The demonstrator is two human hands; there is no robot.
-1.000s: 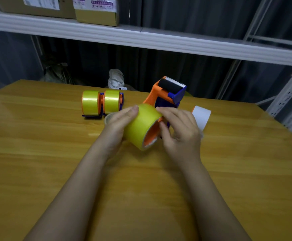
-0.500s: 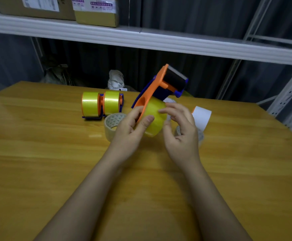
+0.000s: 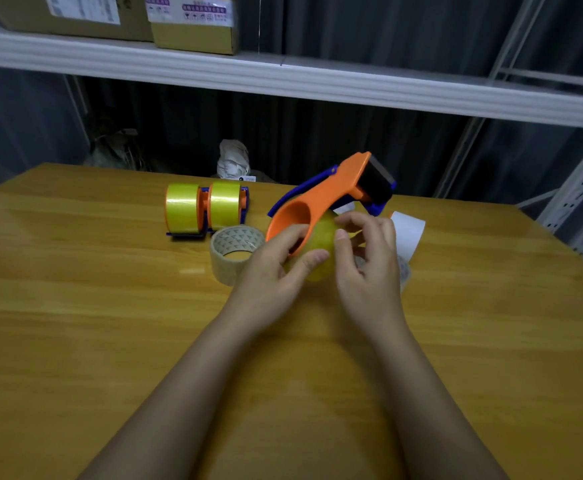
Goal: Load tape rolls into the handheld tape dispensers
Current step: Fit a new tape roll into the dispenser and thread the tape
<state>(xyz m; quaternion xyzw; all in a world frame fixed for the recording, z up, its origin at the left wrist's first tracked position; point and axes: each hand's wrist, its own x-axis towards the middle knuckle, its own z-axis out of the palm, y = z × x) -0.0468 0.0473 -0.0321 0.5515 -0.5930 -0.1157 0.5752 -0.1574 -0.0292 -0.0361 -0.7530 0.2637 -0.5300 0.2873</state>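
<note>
An orange and blue tape dispenser [image 3: 328, 192] is held above the table, its black roller end tilted up to the right. A yellow tape roll [image 3: 319, 244] sits in it. My left hand [image 3: 276, 268] grips the roll and the dispenser's orange side from the left, thumb across the roll. My right hand [image 3: 369, 261] holds the roll from the right, its fingertips curled onto the top. Two more dispensers [image 3: 203, 209] loaded with yellow rolls stand side by side at the back left.
A clear tape roll [image 3: 231, 254] lies flat on the wooden table [image 3: 110, 323] just left of my left hand. A white roll [image 3: 408, 233] stands behind my right hand. A shelf [image 3: 283, 81] with cardboard boxes hangs above the table's far edge.
The dispenser with the yellow roll has been tipped over, its orange side now facing up and its roller end swung to the right. My right fingertips have shifted onto the roll's top.
</note>
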